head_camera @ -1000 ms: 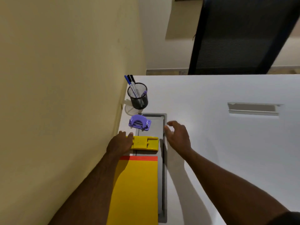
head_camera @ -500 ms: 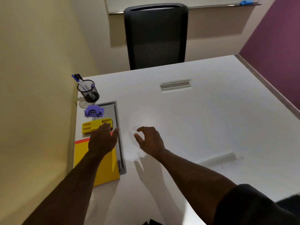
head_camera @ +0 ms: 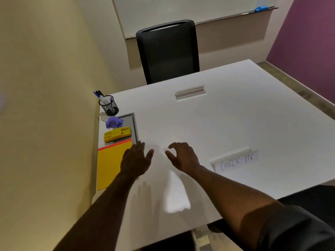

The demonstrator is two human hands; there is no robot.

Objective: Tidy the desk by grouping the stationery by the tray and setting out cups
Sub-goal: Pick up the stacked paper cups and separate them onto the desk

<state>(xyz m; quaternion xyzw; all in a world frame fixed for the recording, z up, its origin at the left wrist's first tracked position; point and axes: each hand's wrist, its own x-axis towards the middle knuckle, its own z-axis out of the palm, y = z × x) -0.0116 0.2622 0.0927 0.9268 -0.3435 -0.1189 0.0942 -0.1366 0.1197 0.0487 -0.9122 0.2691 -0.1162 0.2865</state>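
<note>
Along the desk's left edge lies a grey tray [head_camera: 135, 124]. On it rest a purple hole punch [head_camera: 114, 122], a yellow stapler [head_camera: 117, 134] and a yellow notepad with a red top strip [head_camera: 110, 163]. Behind the tray stands a black mesh pen cup [head_camera: 109, 106] holding several pens. My left hand [head_camera: 136, 159] hovers flat, fingers spread, over the notepad's right edge and the tray's near end, holding nothing. My right hand [head_camera: 182, 156] hangs over bare desk to the right, fingers loosely curled and empty. No drinking cups are in view.
The white desk [head_camera: 226, 124] carries a paper sign reading CHECK-IN [head_camera: 236, 161] at the right and a cable slot [head_camera: 189, 92] at the back. A black mesh chair [head_camera: 168, 51] stands behind the desk. A yellow wall runs along the left.
My left hand has let go of the yellow stapler and pulled back toward me; my right hand also drew back from the tray. My view swung right and widened.
</note>
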